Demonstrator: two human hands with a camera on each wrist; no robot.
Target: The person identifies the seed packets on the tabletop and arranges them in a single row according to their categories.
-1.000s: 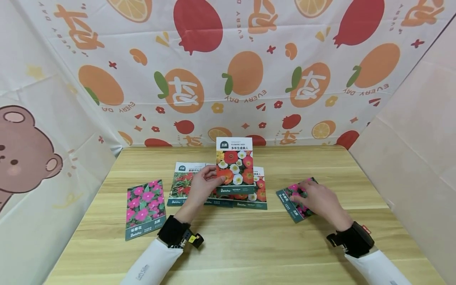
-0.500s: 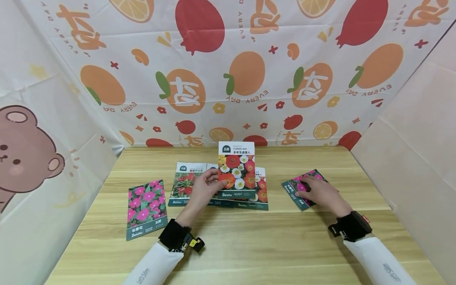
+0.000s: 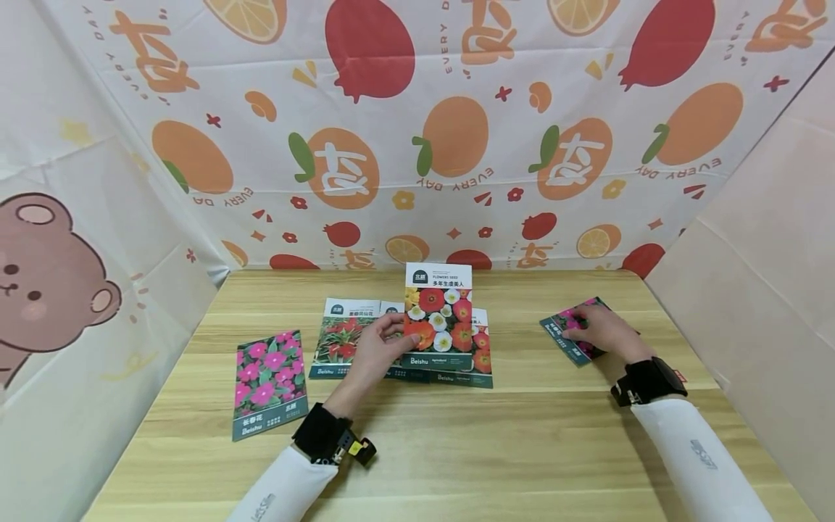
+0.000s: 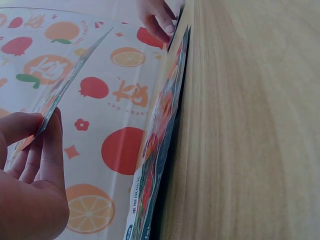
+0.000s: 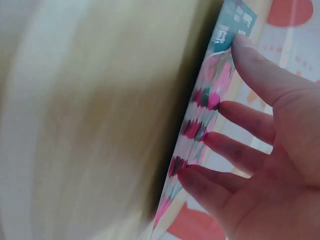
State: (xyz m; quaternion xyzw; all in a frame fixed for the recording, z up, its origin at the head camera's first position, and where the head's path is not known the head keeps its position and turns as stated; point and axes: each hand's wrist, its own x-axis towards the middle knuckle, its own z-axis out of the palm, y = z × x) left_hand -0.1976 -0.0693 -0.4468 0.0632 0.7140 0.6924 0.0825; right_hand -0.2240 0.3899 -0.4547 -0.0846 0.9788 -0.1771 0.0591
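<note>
Under right hand (image 3: 603,332), flat glossy seed packet (image 3: 569,332)

Left hand (image 4: 30,175) pinches thin glossy seed packet (image 4: 75,75), seen edge-on, tilted off the light wooden tabletop (image 4: 250,125). Flat red-flower printed packets (image 4: 160,150) lie stacked on the wood. Right hand's fingers (image 4: 157,17) far off. Fruit-print backdrop (image 4: 100,100) behind.

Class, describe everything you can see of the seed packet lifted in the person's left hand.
The seed packet is a flat, glossy rectangle, seemingly paper. Its white top band carries a dark logo and the words FLOWERS SEED; below are red, orange, white and yellow flowers, then a teal strip reading Beishu. It stands nearly upright, face to the camera, above overlapping packets lying on the wooden table. The left hand pinches its left edge; nothing else touches it.
</note>
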